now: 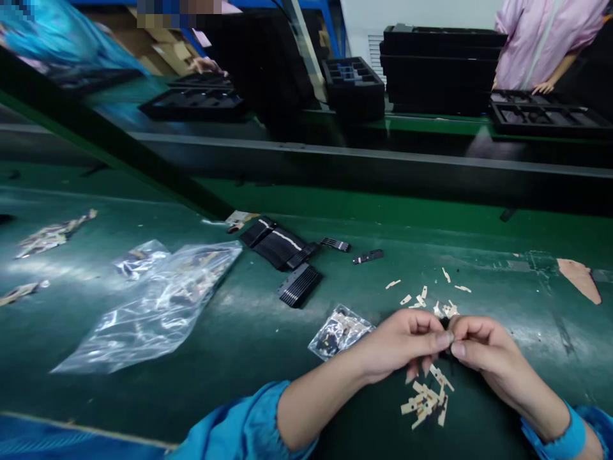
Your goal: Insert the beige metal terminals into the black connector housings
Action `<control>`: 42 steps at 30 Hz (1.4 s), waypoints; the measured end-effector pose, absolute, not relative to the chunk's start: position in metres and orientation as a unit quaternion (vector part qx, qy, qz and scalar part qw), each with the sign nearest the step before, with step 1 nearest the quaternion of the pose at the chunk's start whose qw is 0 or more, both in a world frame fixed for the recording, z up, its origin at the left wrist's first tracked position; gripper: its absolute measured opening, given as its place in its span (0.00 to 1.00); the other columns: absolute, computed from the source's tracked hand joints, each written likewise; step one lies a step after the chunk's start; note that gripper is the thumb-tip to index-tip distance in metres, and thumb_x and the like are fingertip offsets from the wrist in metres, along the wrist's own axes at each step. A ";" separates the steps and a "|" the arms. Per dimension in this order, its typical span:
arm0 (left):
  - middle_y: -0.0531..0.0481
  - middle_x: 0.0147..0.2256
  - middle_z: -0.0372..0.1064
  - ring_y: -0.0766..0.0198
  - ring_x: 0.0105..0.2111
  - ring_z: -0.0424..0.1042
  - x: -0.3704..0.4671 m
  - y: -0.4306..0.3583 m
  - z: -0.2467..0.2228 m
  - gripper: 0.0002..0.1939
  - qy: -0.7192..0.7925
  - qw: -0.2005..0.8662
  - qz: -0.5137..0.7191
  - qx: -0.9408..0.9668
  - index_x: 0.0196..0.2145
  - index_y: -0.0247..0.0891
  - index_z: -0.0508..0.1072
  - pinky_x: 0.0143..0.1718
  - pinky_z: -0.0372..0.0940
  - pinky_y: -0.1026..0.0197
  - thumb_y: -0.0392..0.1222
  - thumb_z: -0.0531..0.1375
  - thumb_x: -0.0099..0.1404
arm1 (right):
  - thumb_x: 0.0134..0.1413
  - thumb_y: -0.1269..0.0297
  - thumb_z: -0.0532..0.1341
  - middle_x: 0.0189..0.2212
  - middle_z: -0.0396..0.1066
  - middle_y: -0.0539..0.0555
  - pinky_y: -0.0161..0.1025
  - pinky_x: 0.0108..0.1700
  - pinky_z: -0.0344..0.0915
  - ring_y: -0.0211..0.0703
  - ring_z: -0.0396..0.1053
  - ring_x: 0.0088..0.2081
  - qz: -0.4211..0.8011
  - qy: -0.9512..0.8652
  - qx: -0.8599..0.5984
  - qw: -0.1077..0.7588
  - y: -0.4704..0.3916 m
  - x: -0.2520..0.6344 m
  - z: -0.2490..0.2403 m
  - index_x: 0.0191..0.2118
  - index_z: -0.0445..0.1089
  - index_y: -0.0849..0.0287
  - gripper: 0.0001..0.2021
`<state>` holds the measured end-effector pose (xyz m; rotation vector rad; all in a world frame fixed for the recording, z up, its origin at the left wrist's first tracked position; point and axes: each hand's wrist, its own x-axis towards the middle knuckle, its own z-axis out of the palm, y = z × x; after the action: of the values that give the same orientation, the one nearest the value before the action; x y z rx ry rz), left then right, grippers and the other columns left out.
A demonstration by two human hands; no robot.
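My left hand (pixel 407 342) and my right hand (pixel 488 345) meet over the green bench, thumbs and fingertips pinched together. Between them is a small dark piece (pixel 446 324), mostly hidden by the fingers, so its kind cannot be made out. Below the hands lies a loose pile of small cream-coloured flat pieces (pixel 426 404). More cream pieces (pixel 445 309) are scattered just beyond the fingertips. Beside my left forearm rests a small clear bag (pixel 339 332) with dark and pale parts inside.
Black ribbed parts (pixel 275 243) lie grouped at the middle, with another black stack (pixel 299 285) nearer. A large clear plastic bag (pixel 158 306) spreads at left. A green post (pixel 119 140) slants across. Beyond the ledge stand stacked black trays (pixel 438 70) and people in pink and blue.
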<state>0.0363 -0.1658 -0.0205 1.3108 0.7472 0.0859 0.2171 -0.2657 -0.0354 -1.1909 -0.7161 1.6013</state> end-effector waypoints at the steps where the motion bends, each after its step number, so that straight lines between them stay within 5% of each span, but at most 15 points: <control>1: 0.51 0.24 0.69 0.63 0.23 0.69 0.031 -0.157 -0.018 0.26 0.365 0.687 0.054 0.626 0.30 0.38 0.74 0.22 0.63 0.63 0.67 0.63 0.62 | 0.47 0.56 0.77 0.25 0.70 0.50 0.35 0.31 0.60 0.38 0.63 0.27 0.654 -0.293 -0.498 0.488 -0.266 0.217 -0.036 0.26 0.76 0.59 0.14; 4: 0.47 0.36 0.73 0.56 0.37 0.72 0.006 -0.120 -0.010 0.15 0.483 0.511 0.118 0.701 0.43 0.41 0.76 0.31 0.61 0.62 0.55 0.62 0.69 | 0.47 0.55 0.77 0.26 0.71 0.51 0.34 0.29 0.59 0.37 0.61 0.26 0.640 -0.289 -0.517 0.489 -0.267 0.219 -0.038 0.26 0.77 0.59 0.15; 6: 0.47 0.32 0.70 0.52 0.37 0.72 -0.010 -0.096 -0.010 0.14 0.551 0.399 0.122 0.722 0.50 0.41 0.74 0.30 0.57 0.61 0.49 0.60 0.71 | 0.47 0.55 0.77 0.26 0.71 0.50 0.34 0.28 0.58 0.36 0.60 0.25 0.637 -0.290 -0.517 0.493 -0.267 0.220 -0.039 0.27 0.77 0.59 0.14; 11: 0.51 0.26 0.68 0.52 0.29 0.72 -0.021 -0.079 -0.021 0.08 0.586 0.268 0.071 0.761 0.45 0.42 0.72 0.30 0.53 0.59 0.46 0.60 0.71 | 0.48 0.56 0.77 0.24 0.68 0.49 0.33 0.26 0.55 0.34 0.57 0.24 0.634 -0.290 -0.512 0.502 -0.266 0.221 -0.037 0.27 0.77 0.59 0.13; 17: 0.41 0.43 0.72 0.47 0.46 0.72 -0.010 -0.091 -0.021 0.08 0.564 0.201 0.094 0.796 0.40 0.40 0.69 0.34 0.58 0.58 0.41 0.52 0.74 | 0.50 0.61 0.76 0.29 0.71 0.50 0.33 0.27 0.62 0.38 0.65 0.28 0.584 -0.307 -0.501 0.560 -0.260 0.223 -0.036 0.43 0.80 0.56 0.14; 23: 0.51 0.28 0.70 0.57 0.29 0.71 0.010 -0.123 -0.006 0.17 0.480 0.315 0.112 0.811 0.33 0.42 0.68 0.32 0.60 0.61 0.49 0.48 0.77 | 0.50 0.65 0.74 0.34 0.73 0.51 0.35 0.30 0.67 0.39 0.68 0.32 0.475 -0.343 -0.552 0.593 -0.257 0.219 -0.035 0.51 0.77 0.53 0.21; 30: 0.55 0.30 0.70 0.60 0.32 0.72 0.031 -0.175 -0.007 0.11 0.340 0.605 0.078 0.716 0.39 0.42 0.71 0.35 0.62 0.61 0.49 0.53 0.75 | 0.52 0.62 0.73 0.28 0.74 0.48 0.34 0.28 0.64 0.37 0.68 0.27 0.454 -0.345 -0.591 0.570 -0.258 0.213 -0.029 0.54 0.72 0.54 0.23; 42: 0.56 0.30 0.65 0.61 0.33 0.68 0.037 -0.183 -0.020 0.07 0.342 0.647 0.102 0.674 0.36 0.42 0.65 0.34 0.60 0.60 0.46 0.56 0.71 | 0.51 0.62 0.72 0.25 0.74 0.47 0.34 0.28 0.61 0.37 0.66 0.24 0.467 -0.337 -0.618 0.535 -0.256 0.214 -0.029 0.52 0.72 0.57 0.22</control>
<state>0.0372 -0.1830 -0.0202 1.5324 0.7780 0.2312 0.2139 -0.2562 -0.0290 -1.4731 -0.8029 1.1117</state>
